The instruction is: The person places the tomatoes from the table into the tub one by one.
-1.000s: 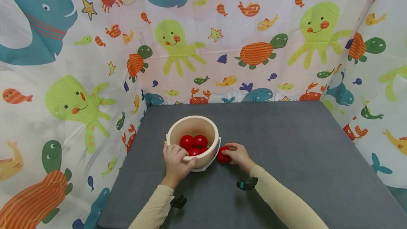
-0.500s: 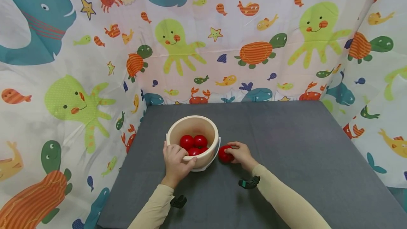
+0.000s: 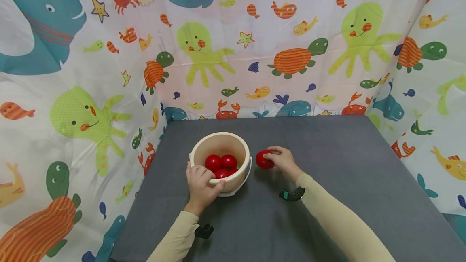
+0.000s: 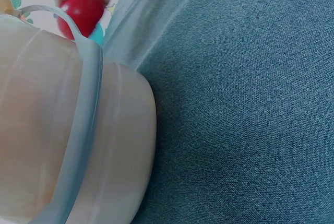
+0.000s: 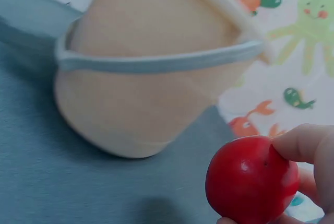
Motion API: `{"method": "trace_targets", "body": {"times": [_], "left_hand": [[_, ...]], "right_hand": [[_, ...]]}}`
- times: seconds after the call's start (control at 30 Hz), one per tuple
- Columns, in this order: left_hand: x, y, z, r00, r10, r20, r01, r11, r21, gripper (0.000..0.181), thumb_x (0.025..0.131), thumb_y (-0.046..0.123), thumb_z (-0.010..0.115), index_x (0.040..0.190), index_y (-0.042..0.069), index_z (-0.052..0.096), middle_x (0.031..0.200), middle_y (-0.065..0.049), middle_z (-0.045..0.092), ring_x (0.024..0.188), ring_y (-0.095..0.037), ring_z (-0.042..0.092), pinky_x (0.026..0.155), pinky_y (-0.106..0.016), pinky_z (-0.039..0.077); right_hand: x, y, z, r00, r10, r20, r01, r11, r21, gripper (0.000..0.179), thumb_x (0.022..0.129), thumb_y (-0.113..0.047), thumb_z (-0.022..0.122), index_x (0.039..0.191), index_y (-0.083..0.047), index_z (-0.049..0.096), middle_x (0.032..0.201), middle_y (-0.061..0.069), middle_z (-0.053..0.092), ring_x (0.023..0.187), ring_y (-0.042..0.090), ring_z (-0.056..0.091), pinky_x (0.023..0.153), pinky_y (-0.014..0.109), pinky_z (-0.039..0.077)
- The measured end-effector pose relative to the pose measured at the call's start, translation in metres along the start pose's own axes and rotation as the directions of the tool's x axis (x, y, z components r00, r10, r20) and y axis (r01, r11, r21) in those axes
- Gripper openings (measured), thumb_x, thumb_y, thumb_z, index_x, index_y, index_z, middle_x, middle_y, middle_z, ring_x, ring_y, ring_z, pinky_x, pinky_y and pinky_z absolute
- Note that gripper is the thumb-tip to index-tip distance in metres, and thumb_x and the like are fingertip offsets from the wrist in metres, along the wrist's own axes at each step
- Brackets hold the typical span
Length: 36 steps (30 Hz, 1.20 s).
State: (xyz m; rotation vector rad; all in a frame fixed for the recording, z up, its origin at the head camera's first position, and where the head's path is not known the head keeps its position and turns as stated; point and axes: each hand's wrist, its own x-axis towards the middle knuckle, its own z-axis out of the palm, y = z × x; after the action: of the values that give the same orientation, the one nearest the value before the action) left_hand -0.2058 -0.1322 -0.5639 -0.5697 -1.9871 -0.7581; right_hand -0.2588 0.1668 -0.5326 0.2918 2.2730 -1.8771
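A cream bucket (image 3: 233, 181) with a white handle (image 4: 86, 98) stands on the grey table, several red tomatoes (image 3: 213, 162) inside it. My left hand (image 3: 202, 185) grips the near-left part of its rim. To the right of the bucket, my right hand (image 3: 285, 163) holds one red tomato (image 3: 263, 160) between thumb and fingers, off the table and apart from the bucket. The right wrist view shows this held tomato (image 5: 250, 179) close up, smooth and shiny with a small dark dimple. The bucket's handle hangs down along its outer side.
Grey cloth (image 3: 327, 165) covers the table around the bucket. A white curtain (image 3: 225, 64) printed with sea animals rises behind the table and along both sides. Each wrist wears a black strap-on device (image 3: 292, 194).
My right hand has lifted the tomato from the table beside the bucket and moved it up and slightly to the right. The left hand and bucket have stayed in place.
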Motion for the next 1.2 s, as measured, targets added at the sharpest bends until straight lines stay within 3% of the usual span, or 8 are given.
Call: {"method": "trace_targets", "body": {"times": [0.3,0.53,0.67,0.83,1.07,1.2], "left_hand": [[0.001,0.001,0.0,1.0,-0.004,0.002,0.004,1.0,0.003,0.022,0.068,0.029,0.073,0.066,0.013,0.059,0.072,-0.007,0.059,0.083,-0.028,0.054,0.105,-0.081,0.028],[0.001,0.0,0.001,0.999,0.02,-0.031,-0.02,1.0,0.014,0.046,0.091,0.049,0.059,0.065,0.012,0.058,0.071,-0.008,0.057,0.082,-0.029,0.053,0.101,-0.082,0.03],[0.001,0.0,0.002,0.999,0.026,-0.04,-0.026,1.0,0.015,0.055,0.095,0.057,0.051,0.064,0.012,0.057,0.07,-0.008,0.057,0.081,-0.029,0.053,0.1,-0.082,0.03],[-0.001,-0.001,0.003,0.999,0.025,-0.037,-0.025,1.0,0.009,0.048,0.092,0.052,0.057,0.065,0.013,0.058,0.07,-0.007,0.057,0.081,-0.028,0.053,0.1,-0.083,0.03],[-0.002,-0.001,0.0,1.0,-0.005,0.005,0.005,1.0,0.009,0.022,0.069,0.03,0.074,0.067,0.013,0.06,0.074,-0.007,0.06,0.084,-0.028,0.054,0.103,-0.081,0.03],[0.0,-0.001,0.0,1.0,-0.005,0.008,0.004,1.0,0.013,0.022,0.069,0.03,0.075,0.068,0.013,0.061,0.074,-0.007,0.061,0.085,-0.027,0.055,0.104,-0.081,0.03]], "right_hand": [[-0.002,-0.061,-0.02,0.998,-0.067,-0.003,0.067,0.998,0.011,0.052,0.097,-0.024,0.067,0.145,-0.01,0.052,0.148,0.021,0.053,0.13,0.041,0.056,0.1,0.053,0.055],[-0.012,-0.108,-0.01,0.994,-0.11,0.011,0.11,0.994,0.025,0.052,0.096,-0.024,0.069,0.145,-0.014,0.053,0.148,0.018,0.054,0.131,0.039,0.056,0.101,0.052,0.055],[-0.015,-0.127,0.003,0.991,-0.133,0.029,0.132,0.991,0.019,0.052,0.095,-0.025,0.07,0.143,-0.014,0.055,0.145,0.018,0.056,0.129,0.038,0.059,0.1,0.051,0.056],[-0.018,-0.141,0.026,0.983,-0.17,0.072,0.17,0.985,0.012,0.05,0.095,-0.022,0.07,0.142,-0.012,0.056,0.142,0.019,0.059,0.126,0.038,0.062,0.097,0.05,0.057],[-0.024,-0.151,0.058,0.973,-0.208,0.104,0.21,0.978,-0.011,0.046,0.093,-0.021,0.071,0.137,-0.012,0.061,0.134,0.019,0.064,0.119,0.037,0.067,0.091,0.048,0.06],[-0.027,-0.153,0.072,0.968,-0.213,0.133,0.218,0.976,-0.028,0.044,0.093,-0.021,0.071,0.135,-0.013,0.062,0.133,0.017,0.065,0.116,0.035,0.067,0.092,0.049,0.06]]}}
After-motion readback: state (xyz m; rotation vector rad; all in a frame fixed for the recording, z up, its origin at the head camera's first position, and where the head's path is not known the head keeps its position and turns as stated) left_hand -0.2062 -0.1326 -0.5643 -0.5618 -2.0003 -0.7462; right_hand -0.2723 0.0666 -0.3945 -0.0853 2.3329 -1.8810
